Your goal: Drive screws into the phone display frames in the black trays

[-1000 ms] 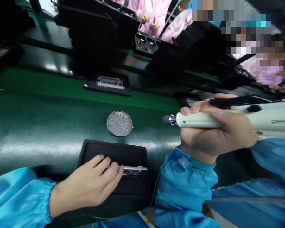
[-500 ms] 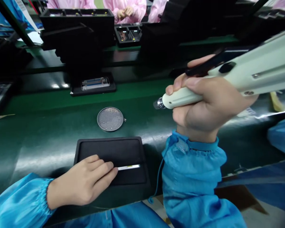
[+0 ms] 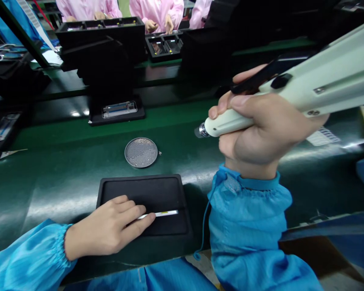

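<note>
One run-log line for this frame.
left hand: on metal strip in black tray | right hand: grips electric screwdriver, raised | mesh disc: on belt

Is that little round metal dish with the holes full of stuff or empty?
Empty, as far as it shows. The round mesh dish lies flat on the green belt, and only its dotted bottom is visible; anything tiny in it would be too small to tell.

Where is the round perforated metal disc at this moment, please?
In the head view, the round metal disc lies flat on the green belt, left of centre, just beyond the black tray.
</note>
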Tool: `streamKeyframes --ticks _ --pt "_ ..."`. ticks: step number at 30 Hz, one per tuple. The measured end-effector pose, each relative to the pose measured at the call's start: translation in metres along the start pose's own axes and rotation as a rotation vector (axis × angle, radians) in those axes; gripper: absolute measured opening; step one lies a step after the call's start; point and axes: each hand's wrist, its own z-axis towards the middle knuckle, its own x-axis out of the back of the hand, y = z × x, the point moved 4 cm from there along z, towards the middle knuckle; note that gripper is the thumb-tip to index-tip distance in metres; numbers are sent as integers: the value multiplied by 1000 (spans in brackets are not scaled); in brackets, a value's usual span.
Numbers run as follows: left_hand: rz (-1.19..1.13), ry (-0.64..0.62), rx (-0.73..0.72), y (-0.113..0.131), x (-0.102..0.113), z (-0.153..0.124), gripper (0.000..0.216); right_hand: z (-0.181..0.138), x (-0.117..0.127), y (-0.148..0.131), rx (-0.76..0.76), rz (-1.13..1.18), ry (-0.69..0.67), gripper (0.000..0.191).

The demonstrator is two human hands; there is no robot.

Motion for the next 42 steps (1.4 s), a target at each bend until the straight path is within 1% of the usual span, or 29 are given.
streamKeyframes --ticks 3,6,10,13,16,18,22,25,27,29,32,34,38,40,42 --pt "-2 -52 5 2 -2 2 39 0 0 1 -11 46 25 11" --pt "-17 -69 3 6 -2 3 39 0 1 3 -33 94 33 13" --pt "-12 -71 -4 8 -2 6 38 0 2 4 -32 30 -4 8" --pt "30 -110 7 7 -3 12 40 0 3 5 -10 43 -30 6" --pt "40 -142 -4 9 -3 18 42 0 4 6 -1 57 -43 9" --pt "32 -140 -13 11 -2 20 42 0 4 7 -4 61 -38 12" --pt "8 -130 -15 8 -3 20 43 0 3 10 -12 33 -20 9" --pt "19 -85 -15 -5 -4 18 43 0 2 12 -28 52 -7 13" --pt "54 -53 9 -19 -5 17 40 0 3 13 -33 91 4 16" --pt "114 -66 100 -37 -9 14 36 0 4 13 -39 103 2 17" --pt "203 -117 269 -62 -16 7 33 1 6 13 -39 87 0 16" --pt "221 -140 316 -73 -22 2 31 1 7 14 -39 69 10 14" --pt "177 -185 317 -84 -33 -6 26 3 9 15 -67 32 41 11" --pt "144 -188 314 -86 -34 -14 26 5 11 17 -79 33 92 14" --pt "123 -176 345 -85 -31 -27 26 5 15 18 -69 37 167 18"
